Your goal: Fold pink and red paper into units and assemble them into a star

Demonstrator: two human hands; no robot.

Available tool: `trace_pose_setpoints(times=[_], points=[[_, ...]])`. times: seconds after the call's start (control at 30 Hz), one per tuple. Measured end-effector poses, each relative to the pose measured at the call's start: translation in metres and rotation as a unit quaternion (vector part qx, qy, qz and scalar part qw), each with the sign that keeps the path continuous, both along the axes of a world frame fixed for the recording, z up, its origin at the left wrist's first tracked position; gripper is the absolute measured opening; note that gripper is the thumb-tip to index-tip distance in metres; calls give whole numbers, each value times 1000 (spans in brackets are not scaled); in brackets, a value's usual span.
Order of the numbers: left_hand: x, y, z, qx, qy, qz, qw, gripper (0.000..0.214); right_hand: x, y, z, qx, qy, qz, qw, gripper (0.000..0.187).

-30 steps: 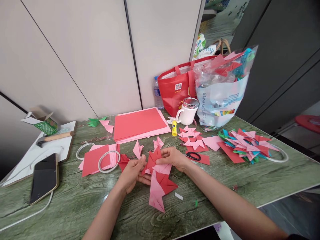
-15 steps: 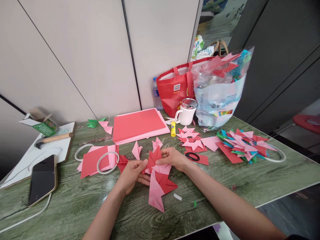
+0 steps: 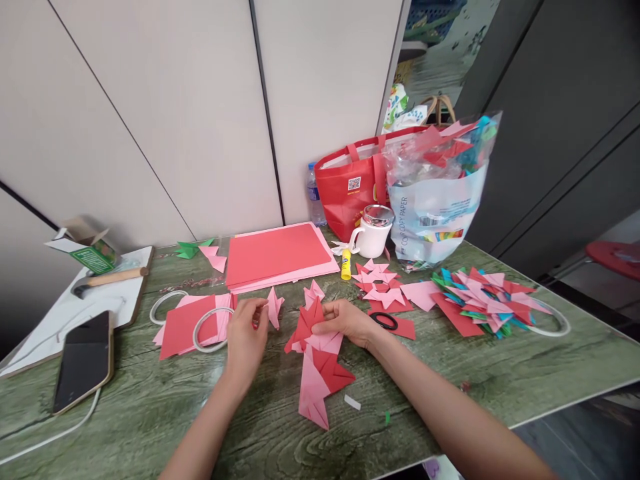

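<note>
Paper this lightly held was my main worry on the feed. The right hand [image 3: 345, 323] pinched the linked red and pink folded papers [image 3: 313, 385] near their upper end, over the middle of the bench [image 3: 260, 433]; I could not tell whether their lower points touched the surface. With one hand on them, the joints could, I judged, slip apart if that pinch slackened, or the creases flatten if it tightened.

The left hand [image 3: 247, 337] was off that piece, fingers curled just beside a pink folded unit [image 3: 275, 308]. A bit of red showed between the fingertips, but I could not tell whether they were clamped on it. A clumsy grab there might have crushed a point or tipped the pink unit.

White tape roll [image 3: 207, 349] and red sheet [image 3: 183, 325] lay close by the same hand, so a sideways sweep could have dragged both. Near the lower points, I noted a white scrap [image 3: 353, 402] that could get caught in a fold.
</note>
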State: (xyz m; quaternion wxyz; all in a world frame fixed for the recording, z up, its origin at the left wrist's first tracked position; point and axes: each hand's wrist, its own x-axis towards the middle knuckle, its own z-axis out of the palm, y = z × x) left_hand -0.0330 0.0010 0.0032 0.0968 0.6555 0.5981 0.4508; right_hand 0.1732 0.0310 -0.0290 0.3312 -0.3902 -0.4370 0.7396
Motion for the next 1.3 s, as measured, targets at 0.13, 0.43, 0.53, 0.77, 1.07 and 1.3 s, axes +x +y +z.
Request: trace_pose_setpoints(times=[0.13, 0.43, 0.53, 0.77, 1.07, 1.3], points=[[13, 24, 4, -135, 51, -94, 985, 16, 2, 0, 0, 14, -7, 26, 1000, 40], [51, 91, -18, -251, 98, -115, 956, 11, 4, 2, 3, 7, -20, 56, 998, 36], [59, 95, -24, -262, 106, -104, 954, 16, 4, 2, 3, -3, -12, 60, 998, 38], [60, 90, -8, -267, 23, -121, 956, 24, 4, 2, 6, 6, -18, 63, 998, 41], [12, 17, 26, -185, -255, -97, 944, 22, 5, 1, 5, 4, -9, 69, 998, 41], [3, -4, 15, -206, -513, -125, 824, 57, 4, 0, 4, 0, -1, 59, 998, 38]])
